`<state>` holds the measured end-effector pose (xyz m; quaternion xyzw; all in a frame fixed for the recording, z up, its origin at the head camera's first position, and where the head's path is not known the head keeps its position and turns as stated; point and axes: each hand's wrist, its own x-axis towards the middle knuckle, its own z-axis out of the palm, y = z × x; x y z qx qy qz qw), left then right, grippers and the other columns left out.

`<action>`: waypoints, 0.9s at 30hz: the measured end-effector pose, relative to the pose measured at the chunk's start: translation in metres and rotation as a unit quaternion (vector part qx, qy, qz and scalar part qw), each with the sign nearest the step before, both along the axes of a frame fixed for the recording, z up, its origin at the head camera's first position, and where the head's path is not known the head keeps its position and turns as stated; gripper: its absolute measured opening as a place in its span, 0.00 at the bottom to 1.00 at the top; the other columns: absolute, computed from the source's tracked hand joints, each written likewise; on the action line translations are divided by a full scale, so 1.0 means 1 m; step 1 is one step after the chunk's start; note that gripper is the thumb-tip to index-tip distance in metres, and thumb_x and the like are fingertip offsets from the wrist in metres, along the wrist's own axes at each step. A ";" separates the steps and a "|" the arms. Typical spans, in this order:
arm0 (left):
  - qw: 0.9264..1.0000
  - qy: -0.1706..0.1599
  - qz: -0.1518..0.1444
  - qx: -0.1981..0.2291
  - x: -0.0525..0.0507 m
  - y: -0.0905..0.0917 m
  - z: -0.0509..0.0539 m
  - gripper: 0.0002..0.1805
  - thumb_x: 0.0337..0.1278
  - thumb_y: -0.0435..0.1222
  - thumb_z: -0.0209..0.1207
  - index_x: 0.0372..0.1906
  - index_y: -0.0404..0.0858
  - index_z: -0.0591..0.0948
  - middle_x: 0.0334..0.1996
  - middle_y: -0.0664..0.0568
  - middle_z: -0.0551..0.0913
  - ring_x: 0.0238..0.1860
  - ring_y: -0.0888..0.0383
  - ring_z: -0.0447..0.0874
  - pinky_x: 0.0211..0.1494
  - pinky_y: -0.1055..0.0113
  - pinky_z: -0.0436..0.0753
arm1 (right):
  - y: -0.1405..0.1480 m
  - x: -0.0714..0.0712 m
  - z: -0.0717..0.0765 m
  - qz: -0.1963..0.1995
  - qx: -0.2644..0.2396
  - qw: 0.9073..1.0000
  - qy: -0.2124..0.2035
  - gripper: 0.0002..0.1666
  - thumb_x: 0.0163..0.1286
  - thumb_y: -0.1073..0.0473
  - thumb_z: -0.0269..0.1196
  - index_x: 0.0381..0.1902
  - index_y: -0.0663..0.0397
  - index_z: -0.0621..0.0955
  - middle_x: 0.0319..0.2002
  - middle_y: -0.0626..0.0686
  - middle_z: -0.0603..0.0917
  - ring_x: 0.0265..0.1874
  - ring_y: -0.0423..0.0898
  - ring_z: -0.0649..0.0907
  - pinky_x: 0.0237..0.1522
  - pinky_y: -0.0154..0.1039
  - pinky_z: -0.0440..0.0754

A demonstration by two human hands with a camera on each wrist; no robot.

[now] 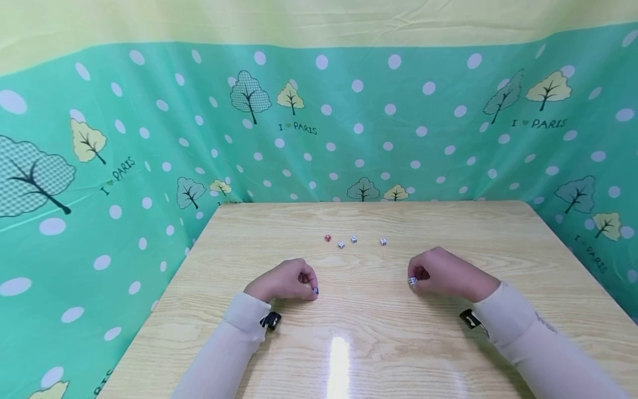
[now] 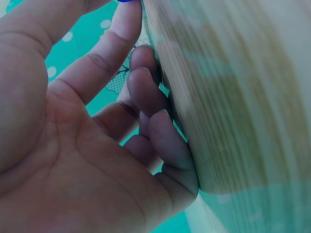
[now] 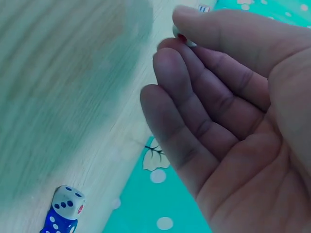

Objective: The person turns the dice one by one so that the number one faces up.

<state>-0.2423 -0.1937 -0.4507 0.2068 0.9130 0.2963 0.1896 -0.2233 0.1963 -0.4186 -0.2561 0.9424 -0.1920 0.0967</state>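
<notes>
My left hand point(image 1: 289, 280) pinches a small blue die point(image 1: 315, 290) between thumb and index finger, low over the table's left-middle part. Only a blue edge of it shows at the top of the left wrist view; the other fingers curl beside the tabletop. On the right, my right hand point(image 1: 443, 274) holds a white die point(image 1: 412, 281) at its thumb and fingertips; a red pip shows on this held die point(image 3: 182, 36) in the right wrist view. Lower left there, a white die point(image 3: 69, 202) adjoins a blue die point(image 3: 59, 223); I cannot tell if they are stacked.
Farther back on the wooden table point(image 1: 239, 233) lie a red die point(image 1: 327, 238) and three white dice, one point(image 1: 341, 244) near it, another point(image 1: 354, 239) just behind, the last point(image 1: 383, 242) to the right. Green dotted fabric point(image 1: 359, 127) hangs behind and at both sides.
</notes>
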 end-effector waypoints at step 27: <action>1.000 0.001 -0.003 0.008 0.000 0.000 -0.001 0.10 0.49 0.40 0.77 0.28 0.50 0.85 0.36 0.54 0.77 0.38 0.56 0.73 0.40 0.62 0.74 | -0.011 0.040 -0.007 0.037 0.041 0.997 0.049 0.09 0.60 0.62 0.75 0.30 0.41 0.86 0.26 0.36 0.79 0.26 0.34 0.74 0.31 0.33 0.76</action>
